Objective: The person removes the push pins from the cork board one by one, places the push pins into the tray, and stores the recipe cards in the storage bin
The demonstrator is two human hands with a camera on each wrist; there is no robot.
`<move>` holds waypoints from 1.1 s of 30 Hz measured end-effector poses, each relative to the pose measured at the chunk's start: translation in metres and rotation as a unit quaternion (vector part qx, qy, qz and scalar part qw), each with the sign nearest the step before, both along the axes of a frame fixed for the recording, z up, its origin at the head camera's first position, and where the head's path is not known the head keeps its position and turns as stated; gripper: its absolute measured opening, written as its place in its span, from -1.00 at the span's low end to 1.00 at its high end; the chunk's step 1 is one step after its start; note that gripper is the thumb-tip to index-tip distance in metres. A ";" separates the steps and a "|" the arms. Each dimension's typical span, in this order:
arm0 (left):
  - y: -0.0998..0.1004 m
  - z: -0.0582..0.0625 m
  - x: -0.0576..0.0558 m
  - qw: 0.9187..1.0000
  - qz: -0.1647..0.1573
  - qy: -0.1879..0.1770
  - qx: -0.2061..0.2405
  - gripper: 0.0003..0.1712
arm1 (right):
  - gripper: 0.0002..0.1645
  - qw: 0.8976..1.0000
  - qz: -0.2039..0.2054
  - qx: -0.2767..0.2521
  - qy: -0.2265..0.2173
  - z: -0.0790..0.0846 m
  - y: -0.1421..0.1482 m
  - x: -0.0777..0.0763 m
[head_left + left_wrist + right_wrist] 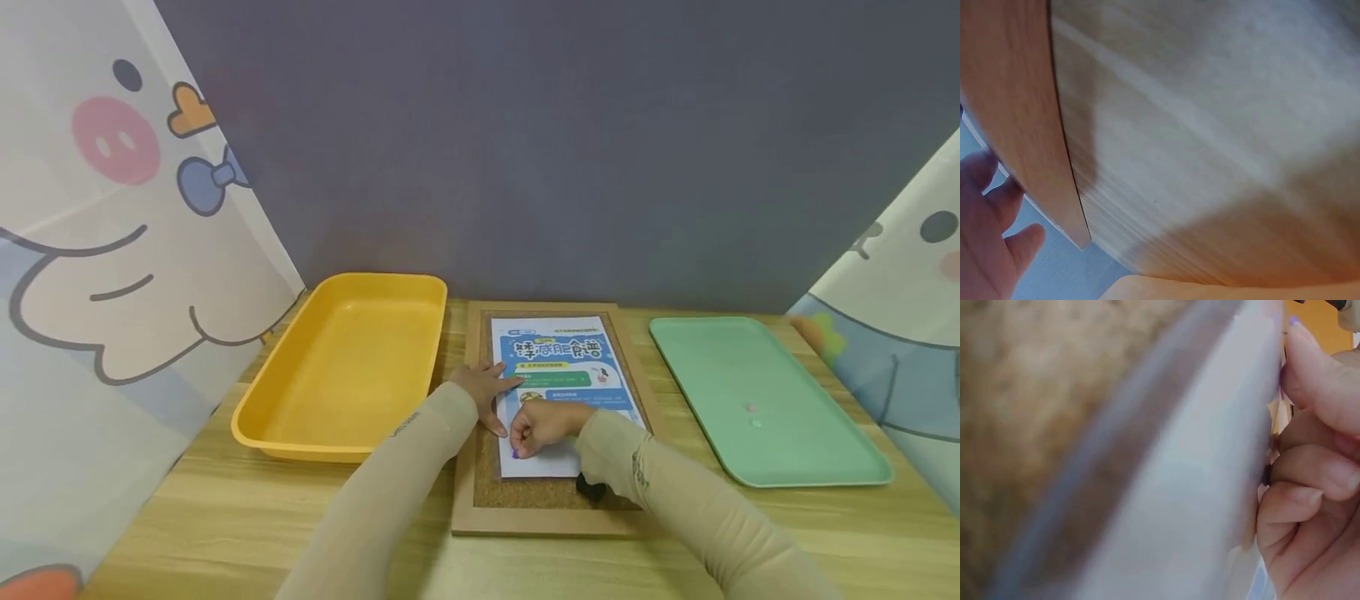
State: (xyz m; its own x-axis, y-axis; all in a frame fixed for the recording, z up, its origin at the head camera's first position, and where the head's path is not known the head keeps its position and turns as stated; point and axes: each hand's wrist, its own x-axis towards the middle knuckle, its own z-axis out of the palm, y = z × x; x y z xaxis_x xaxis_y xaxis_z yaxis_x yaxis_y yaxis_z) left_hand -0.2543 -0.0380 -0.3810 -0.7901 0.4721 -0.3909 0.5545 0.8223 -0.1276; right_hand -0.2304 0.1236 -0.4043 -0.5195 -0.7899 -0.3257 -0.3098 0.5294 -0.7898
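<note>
A printed poster (558, 392) lies on a framed cork board (487, 496). My right hand (543, 425) pinches a small purple pushpin (515, 455) between thumb and forefinger at the poster's lower left corner. The right wrist view shows a bit of the purple pushpin (1295, 320) at the thumb tip, with the other fingers curled; its point is hidden. My left hand (483, 390) rests with spread fingers on the board's left side and the poster's left edge. Only some fingers of the left hand (991, 219) show in the left wrist view.
Left of the board stands a yellow tray (337, 446). On the right lies a green tray (757, 367) with a pink pin (751, 408) and a pale pin (755, 424). A grey wall (555, 150) rises behind the wooden table (202, 517).
</note>
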 end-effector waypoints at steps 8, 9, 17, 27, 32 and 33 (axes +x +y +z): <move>0.001 0.005 -0.002 1.000 0.006 -0.012 0.008 0.12 | -0.95 1.000 -0.008 0.010 -0.010 0.008 0.002 0.001; 0.001 0.005 -0.001 1.000 0.012 -0.022 0.016 0.12 | -0.95 1.000 -0.012 0.011 -0.013 0.009 0.002 0.001; 0.000 0.005 -0.006 0.960 0.096 -0.168 0.200 -0.07 | -0.92 1.000 -0.027 0.001 -0.008 0.007 0.015 0.001; -0.004 -0.006 -0.011 0.804 0.228 -0.255 0.486 -0.18 | -0.92 0.995 -0.100 0.001 0.012 0.012 0.042 -0.001; -0.002 -0.011 -0.012 0.727 0.311 -0.227 0.569 -0.26 | -0.86 0.992 -0.126 -0.005 0.023 0.013 0.050 0.000; 0.000 -0.011 -0.012 0.713 0.322 -0.221 0.583 -0.29 | -0.85 0.991 -0.128 -0.006 0.026 0.014 0.052 0.000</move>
State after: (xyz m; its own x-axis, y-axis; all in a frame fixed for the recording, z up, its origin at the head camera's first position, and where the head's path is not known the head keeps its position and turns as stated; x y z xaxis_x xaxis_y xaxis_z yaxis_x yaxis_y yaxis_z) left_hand -0.2661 -0.0381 -0.3922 -0.9110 0.2746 -0.3077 -0.2117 0.3290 0.9203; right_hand -0.2303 0.1752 -0.3907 -0.7187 -0.6339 -0.2857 -0.2067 0.5871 -0.7826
